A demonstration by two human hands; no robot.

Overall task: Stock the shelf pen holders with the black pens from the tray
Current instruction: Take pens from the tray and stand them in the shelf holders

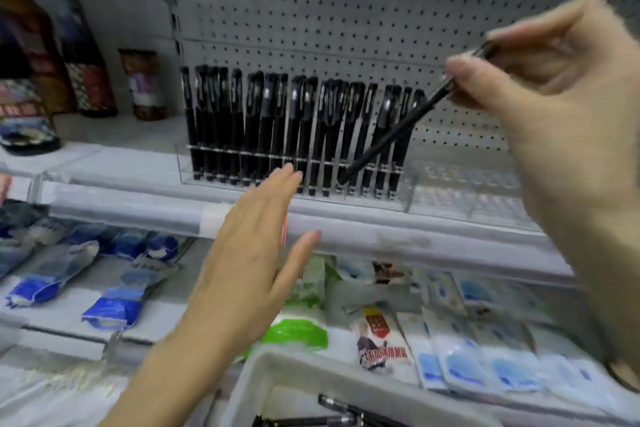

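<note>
Far off to the left of both hands stand some dark bottles (86, 73), well away from the work. The left hand (256, 253) is open, its fingers straight and together and holding nothing. It hovers in front of the shelf edge (138, 215), with its fingertips just below the front wall of the clear pen holder (185, 166). Up and to the right of those fingertips, a row of black pens (263, 128) stands nearly upright in the holder, filling most of it.

The pen being stocked (391, 135) is in the right hand (561, 107), pinched at its upper end between thumb and fingertips. Its long axis slants down and to the left from that hand, crossing in front of the last few standing pens. The lower tip sits low at the holder's front, near the right end of the row. The move probably depends on swinging that axis upright so the tip can drop into a free slot. The standing pens it crosses are the likeliest things to get knocked.

The right hand is the nearer one. The left is below and to the left of the tip, close enough to steady the holder. Below the right hand, a further clear section (464, 191) looks empty, though it is blurred. The tray (311, 367) lies below both hands, with a few more pens (332, 419) in it.
</note>
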